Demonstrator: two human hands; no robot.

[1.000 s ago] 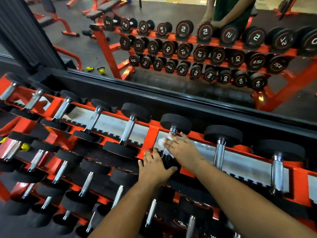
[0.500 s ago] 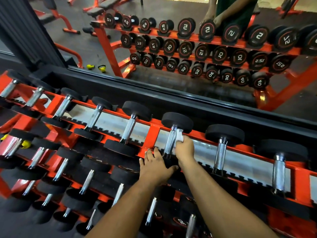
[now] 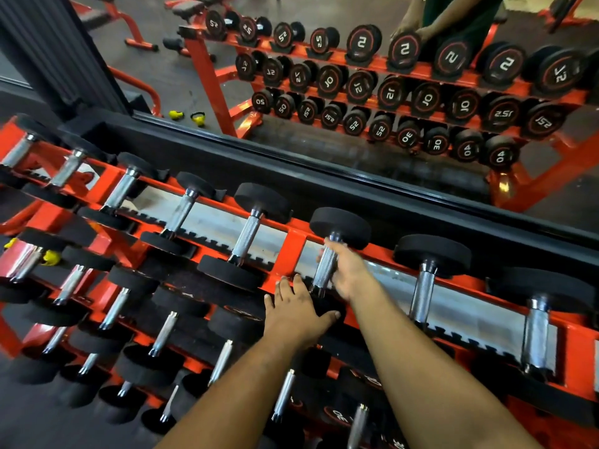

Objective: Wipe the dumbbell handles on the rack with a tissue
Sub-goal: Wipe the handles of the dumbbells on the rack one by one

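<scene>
Right hand grips the knurled handle on the rack top row; left hand, fingers spread, rests flat on the front weight head.

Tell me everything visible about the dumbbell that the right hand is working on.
The dumbbell lies on the top tier of the orange rack, its knurled metal handle running away from the person. Its far black round head sits toward the mirror; the near head is mostly hidden under the left hand, which rests flat on it. The right hand lies along the handle's right side. No tissue shows.
</scene>
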